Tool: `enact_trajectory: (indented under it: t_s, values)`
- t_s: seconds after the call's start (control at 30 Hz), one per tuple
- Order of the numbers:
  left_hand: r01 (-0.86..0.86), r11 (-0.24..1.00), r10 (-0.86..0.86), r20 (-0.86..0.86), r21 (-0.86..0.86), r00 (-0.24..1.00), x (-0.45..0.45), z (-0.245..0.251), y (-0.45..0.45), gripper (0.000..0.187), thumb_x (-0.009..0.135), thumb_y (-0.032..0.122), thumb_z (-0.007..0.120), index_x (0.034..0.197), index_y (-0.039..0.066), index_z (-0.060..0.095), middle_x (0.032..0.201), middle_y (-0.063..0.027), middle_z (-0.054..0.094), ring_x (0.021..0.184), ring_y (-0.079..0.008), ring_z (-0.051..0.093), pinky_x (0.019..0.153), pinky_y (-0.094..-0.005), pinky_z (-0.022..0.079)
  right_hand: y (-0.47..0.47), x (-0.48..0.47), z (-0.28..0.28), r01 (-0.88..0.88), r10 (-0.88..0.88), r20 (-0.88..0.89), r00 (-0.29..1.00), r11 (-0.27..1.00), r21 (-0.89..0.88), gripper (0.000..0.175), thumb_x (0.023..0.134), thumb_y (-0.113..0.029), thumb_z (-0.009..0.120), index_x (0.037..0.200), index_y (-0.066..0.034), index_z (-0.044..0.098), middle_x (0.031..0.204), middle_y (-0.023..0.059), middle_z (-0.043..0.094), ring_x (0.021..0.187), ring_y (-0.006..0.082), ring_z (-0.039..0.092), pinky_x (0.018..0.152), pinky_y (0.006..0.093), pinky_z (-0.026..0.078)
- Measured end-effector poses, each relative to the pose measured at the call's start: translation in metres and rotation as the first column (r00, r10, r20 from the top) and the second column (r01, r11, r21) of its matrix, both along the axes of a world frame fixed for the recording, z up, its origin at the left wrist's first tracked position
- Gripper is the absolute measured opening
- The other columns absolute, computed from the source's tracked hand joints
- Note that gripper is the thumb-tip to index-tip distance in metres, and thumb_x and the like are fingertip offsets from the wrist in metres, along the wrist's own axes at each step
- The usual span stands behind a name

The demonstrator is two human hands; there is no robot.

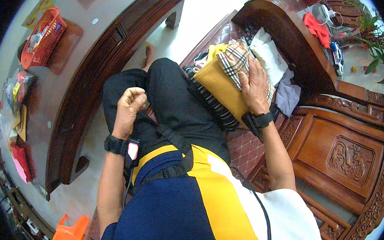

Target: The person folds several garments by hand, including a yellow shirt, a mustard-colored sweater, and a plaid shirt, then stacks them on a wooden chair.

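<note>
My right hand [255,85] lies flat, palm down, on a folded plaid cloth [236,61] that rests over a mustard-yellow folded cloth [221,86]. Beneath and beside these is a black striped garment [211,101]; a brighter yellow cloth [216,50] shows at the back of the pile. To the right of the pile are a white cloth or packet [268,56] and a grey cloth [287,92]. My left hand [132,106] is raised above my lap with its fingers curled in; whether anything is inside them is hidden.
A carved wooden sofa [345,154] with quilted cushions holds the pile. At left, a long dark-wood table [59,131] bears a red plastic basket [44,37] and plastic bags [18,90]. An orange plastic stool [70,237] stands at lower left. Right of the armrest is a leafy plant [374,49].
</note>
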State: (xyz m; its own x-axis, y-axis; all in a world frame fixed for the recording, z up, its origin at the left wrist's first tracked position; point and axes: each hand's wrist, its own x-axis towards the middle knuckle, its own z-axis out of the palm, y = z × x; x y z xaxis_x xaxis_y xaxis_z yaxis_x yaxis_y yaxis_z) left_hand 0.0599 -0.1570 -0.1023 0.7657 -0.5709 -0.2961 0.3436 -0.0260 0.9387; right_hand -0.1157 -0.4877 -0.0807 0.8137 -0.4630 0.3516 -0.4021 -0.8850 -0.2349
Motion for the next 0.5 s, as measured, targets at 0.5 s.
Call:
enact_trajectory:
  t_s: [0.5]
  values:
    - [0.353,0.919,-0.358,-0.002,0.174,0.934,-0.014,0.05,-0.074,0.027,0.093,0.021,0.065,0.075,0.009,0.05,0.069,0.0032,0.05,0.061,-0.0052,0.045,0.057,-0.0221,0.04,0.017,-0.019,0.057,-0.162,0.169,-0.051,0.984,0.98,0.113,0.1,0.067,-0.058,0.075,0.145,-0.0117,0.035,0.146,0.023,0.033,0.129,0.0393,0.036,0.101,0.0511,0.035]
